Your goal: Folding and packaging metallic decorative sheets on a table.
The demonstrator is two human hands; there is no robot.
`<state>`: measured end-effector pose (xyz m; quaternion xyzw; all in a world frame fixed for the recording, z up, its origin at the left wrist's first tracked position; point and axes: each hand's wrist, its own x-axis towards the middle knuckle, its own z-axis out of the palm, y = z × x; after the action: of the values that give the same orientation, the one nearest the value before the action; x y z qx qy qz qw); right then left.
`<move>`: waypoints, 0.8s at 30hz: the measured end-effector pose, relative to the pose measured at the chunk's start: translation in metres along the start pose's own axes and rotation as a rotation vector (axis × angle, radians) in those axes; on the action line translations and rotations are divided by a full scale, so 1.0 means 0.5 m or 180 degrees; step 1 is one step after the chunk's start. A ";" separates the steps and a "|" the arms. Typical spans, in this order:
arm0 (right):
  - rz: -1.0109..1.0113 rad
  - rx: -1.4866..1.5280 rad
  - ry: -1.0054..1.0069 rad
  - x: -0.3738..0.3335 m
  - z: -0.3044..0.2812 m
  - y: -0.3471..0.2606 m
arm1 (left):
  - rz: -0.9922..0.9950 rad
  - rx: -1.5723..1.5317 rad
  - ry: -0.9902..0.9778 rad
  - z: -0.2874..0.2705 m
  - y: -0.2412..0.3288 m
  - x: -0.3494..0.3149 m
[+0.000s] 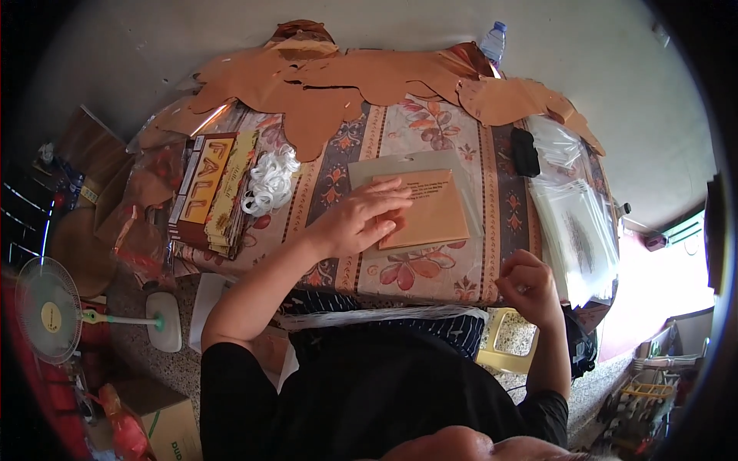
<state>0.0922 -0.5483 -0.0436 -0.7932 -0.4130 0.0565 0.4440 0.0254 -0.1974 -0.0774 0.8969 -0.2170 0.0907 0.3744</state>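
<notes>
My left hand (361,217) lies flat, fingers spread, on an orange-brown folded paper piece (427,211) that rests on a clear plastic sleeve (384,165) on the patterned tablecloth (407,269). My right hand (526,286) hovers at the table's near edge with its fingers curled together; I cannot tell whether something thin is pinched in them. A strip of clear plastic bags (384,313) lies across my lap.
Copper-coloured cut-out sheets (346,77) cover the far side. A stack of printed cards (211,192) and white curled ribbon (269,180) sit at left. Clear sleeves (573,223), a black object (526,151) at right. Water bottle (493,42) at back. Floor fan (50,307) lower left.
</notes>
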 end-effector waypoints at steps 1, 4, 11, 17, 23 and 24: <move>-0.0036 -0.0158 -0.0068 0.003 0.007 -0.004 | 0.0106 0.0123 0.0032 -0.003 0.005 -0.013; 0.0245 -0.0203 -0.0345 0.019 0.015 -0.017 | 0.0524 0.0529 0.0251 0.020 0.026 -0.059; 0.0048 -0.0334 -0.0054 0.026 0.038 0.005 | 0.0120 0.1096 0.0079 0.034 0.093 -0.130; -0.0814 -0.1172 -0.0067 0.068 0.089 -0.020 | -0.0178 0.1036 0.0773 0.034 0.097 -0.127; -0.0880 -0.1402 -0.0090 0.108 0.112 -0.013 | -0.0126 0.1249 0.0627 0.036 0.087 -0.116; -0.0873 -0.1400 -0.0099 0.110 0.114 -0.008 | -0.0133 0.1240 0.0625 0.036 0.084 -0.115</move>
<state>0.0997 -0.4711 -0.0596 -0.8062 -0.5259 -0.0832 0.2580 -0.0453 -0.2181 -0.0823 0.9435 -0.1392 0.2100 0.2151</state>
